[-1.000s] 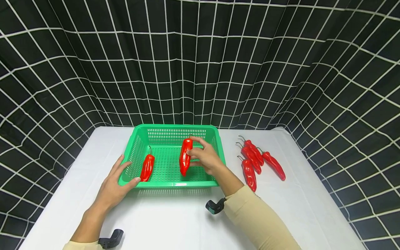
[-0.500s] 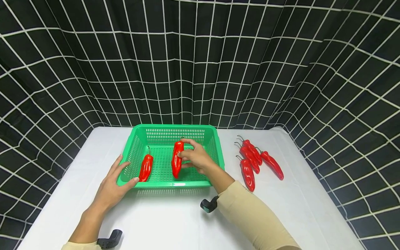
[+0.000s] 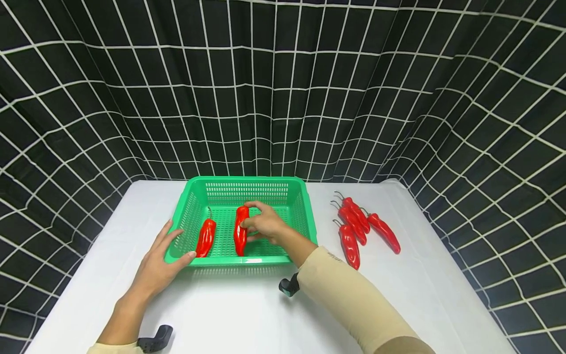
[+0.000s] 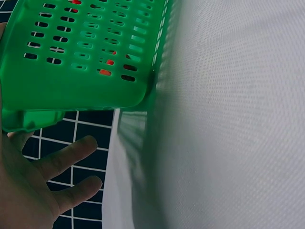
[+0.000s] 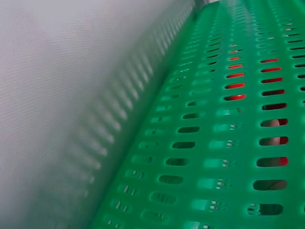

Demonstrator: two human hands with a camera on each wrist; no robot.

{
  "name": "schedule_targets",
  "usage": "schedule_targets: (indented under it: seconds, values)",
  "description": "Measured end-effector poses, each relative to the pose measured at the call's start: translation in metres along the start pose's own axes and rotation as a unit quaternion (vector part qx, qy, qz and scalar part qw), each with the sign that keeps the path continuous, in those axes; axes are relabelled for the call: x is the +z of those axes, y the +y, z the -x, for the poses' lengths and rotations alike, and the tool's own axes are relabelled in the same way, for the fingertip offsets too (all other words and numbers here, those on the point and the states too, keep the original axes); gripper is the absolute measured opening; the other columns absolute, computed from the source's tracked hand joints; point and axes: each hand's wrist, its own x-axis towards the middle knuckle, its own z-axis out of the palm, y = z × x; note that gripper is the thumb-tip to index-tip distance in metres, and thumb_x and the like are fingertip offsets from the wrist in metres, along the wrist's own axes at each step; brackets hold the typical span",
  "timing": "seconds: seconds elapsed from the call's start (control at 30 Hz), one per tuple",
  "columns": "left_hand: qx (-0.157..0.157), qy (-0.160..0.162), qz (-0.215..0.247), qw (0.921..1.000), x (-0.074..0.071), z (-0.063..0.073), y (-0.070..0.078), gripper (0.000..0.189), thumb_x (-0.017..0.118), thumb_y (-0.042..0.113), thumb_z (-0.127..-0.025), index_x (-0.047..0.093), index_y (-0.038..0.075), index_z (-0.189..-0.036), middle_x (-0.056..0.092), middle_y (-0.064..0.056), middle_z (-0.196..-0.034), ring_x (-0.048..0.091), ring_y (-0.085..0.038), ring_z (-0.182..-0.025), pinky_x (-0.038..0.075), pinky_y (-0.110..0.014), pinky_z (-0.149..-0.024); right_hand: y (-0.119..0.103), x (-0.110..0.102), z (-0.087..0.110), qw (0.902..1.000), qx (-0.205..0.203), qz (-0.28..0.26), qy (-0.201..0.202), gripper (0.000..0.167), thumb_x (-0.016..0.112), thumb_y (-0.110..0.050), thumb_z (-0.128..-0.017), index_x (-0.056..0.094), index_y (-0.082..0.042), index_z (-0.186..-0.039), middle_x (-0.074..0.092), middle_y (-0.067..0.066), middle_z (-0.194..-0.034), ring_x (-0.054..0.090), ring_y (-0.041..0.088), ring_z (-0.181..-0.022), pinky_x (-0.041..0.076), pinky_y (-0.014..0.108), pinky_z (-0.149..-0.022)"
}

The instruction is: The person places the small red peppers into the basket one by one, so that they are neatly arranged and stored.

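Note:
In the head view my right hand [image 3: 267, 226] pinches a red pepper [image 3: 240, 236] between thumb and fingers inside the green basket [image 3: 309, 211]. The pepper points lengthwise toward the front wall, close over the basket floor. To its left, another red pepper [image 3: 206, 238] lies in the basket with its stem away from me. My left hand [image 3: 159, 260] rests at the basket's front left corner, thumb on the front rim and index finger over the left rim. In the left wrist view its other fingers [image 4: 71, 157] are spread straight, outside the basket. The basket wall [image 5: 200, 143] mostly hides the right hand in the right wrist view.
Several red peppers [image 3: 351, 216] lie on the white tablecloth [image 3: 424, 295] to the right of the basket, stems pointing away. A black curtain with a white grid [image 3: 287, 98] stands behind and at both sides. Each wrist carries a small black camera [image 3: 155, 338].
My right hand has carried its pepper leftward and lower within the basket, nearer the other pepper. The left hand has stayed at the corner.

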Motion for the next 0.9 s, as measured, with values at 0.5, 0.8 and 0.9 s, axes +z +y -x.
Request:
schedule_targets:
  seconds: [0.5, 0.8, 0.9]
  values:
    - [-0.001, -0.006, -0.008, 0.9999, -0.002, -0.003, -0.002, 0.069, 0.068, 0.047, -0.086, 0.046, 0.013, -0.142, 0.017, -0.001, -0.159, 0.028, -0.044, -0.136, 0.030, -0.072, -0.092, -0.002, 0.013, -0.009, 0.9990, 0.033, 0.029, -0.004, 0.064, 0.065, 0.006, -0.085, 0.040, -0.008, -0.142, 0.061, 0.018, -0.103, 0.067, 0.032, -0.081, 0.055, 0.050, -0.073]
    - [-0.005, -0.009, -0.006, 0.9999, -0.001, -0.003, -0.002, 0.069, 0.069, 0.047, -0.086, 0.046, 0.013, -0.141, 0.016, -0.002, -0.159, 0.029, -0.045, -0.135, 0.030, -0.072, -0.091, -0.001, 0.021, -0.019, 0.9974, 0.060, 0.039, -0.008, 0.064, 0.066, 0.007, -0.083, 0.040, -0.007, -0.140, 0.062, 0.018, -0.099, 0.067, 0.033, -0.080, 0.056, 0.047, -0.070]
    - [-0.006, -0.011, -0.005, 0.9999, -0.001, -0.002, -0.002, 0.069, 0.069, 0.047, -0.086, 0.046, 0.013, -0.141, 0.016, -0.002, -0.159, 0.029, -0.045, -0.135, 0.031, -0.072, -0.091, -0.001, 0.024, -0.021, 0.9969, 0.065, 0.044, -0.007, 0.062, 0.067, 0.007, -0.083, 0.042, -0.008, -0.138, 0.062, 0.018, -0.098, 0.067, 0.033, -0.078, 0.056, 0.048, -0.070]
